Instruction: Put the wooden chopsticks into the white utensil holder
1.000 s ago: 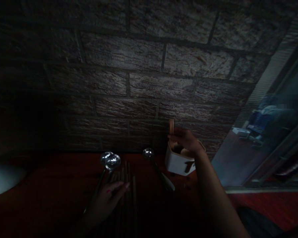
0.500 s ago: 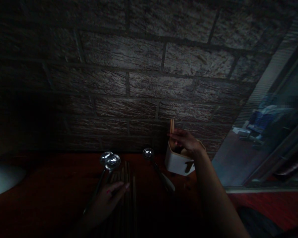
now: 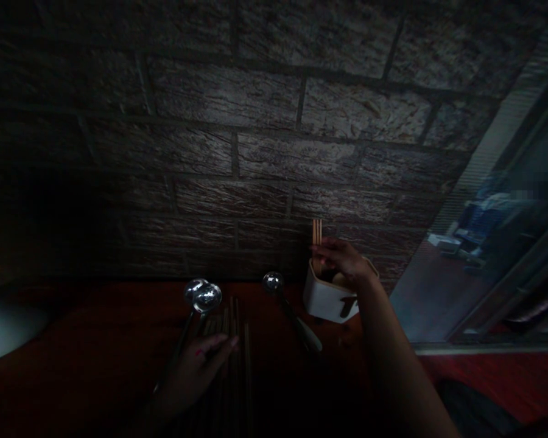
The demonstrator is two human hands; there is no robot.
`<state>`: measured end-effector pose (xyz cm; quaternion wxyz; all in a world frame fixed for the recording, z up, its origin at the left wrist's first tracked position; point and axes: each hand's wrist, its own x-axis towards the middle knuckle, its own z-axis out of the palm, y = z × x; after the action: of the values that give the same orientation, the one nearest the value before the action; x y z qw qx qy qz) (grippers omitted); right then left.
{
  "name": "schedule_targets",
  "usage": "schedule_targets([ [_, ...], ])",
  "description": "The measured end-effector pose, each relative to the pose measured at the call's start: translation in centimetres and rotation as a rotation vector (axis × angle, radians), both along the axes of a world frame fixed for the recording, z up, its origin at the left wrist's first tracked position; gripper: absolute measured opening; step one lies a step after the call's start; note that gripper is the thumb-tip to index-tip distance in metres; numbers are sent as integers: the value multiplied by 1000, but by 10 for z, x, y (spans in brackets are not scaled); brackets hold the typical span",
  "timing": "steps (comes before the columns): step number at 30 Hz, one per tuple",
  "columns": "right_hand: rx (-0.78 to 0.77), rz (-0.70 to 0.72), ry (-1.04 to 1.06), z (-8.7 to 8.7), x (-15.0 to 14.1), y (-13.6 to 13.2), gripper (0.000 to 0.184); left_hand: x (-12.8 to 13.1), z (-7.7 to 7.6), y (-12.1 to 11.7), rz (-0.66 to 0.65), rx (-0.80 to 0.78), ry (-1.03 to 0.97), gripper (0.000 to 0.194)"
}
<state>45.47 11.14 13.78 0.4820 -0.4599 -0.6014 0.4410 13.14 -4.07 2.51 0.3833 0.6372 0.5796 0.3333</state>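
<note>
Tan wooden chopsticks (image 3: 316, 230), upright in white angular container (image 3: 325, 299) | tips fanned slightly wider than before | right hand (image 3: 342, 258): pinching them, unreleased | left hand (image 3: 201, 364): grip unclear

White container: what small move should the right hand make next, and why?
Probably the right hand should ease its fingers off the upright chopsticks they touch: these seem to stand inside the white container, their lower ends hidden behind its wall, and more sticks lie by the left hand.
</note>
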Motion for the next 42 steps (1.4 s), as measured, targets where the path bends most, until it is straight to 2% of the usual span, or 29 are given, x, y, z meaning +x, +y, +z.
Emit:
schedule_targets([
  [9,-18,0,-4,2,-1,-1,40,2,6,-1,16,-2,53,44],
  [17,-9,7,-5,1,0,-1,39,0,3,-1,11,-8,47,44],
  [28,3,-62,40,0,6,2,43,-1,-1,0,7,10,41,43],
  [33,-18,-76,26,1,3,0,42,1,1,0,35,-11,43,47],
  [42,-2,-27,5,0,-2,2,41,-1,0,-1,51,-27,52,47],
])
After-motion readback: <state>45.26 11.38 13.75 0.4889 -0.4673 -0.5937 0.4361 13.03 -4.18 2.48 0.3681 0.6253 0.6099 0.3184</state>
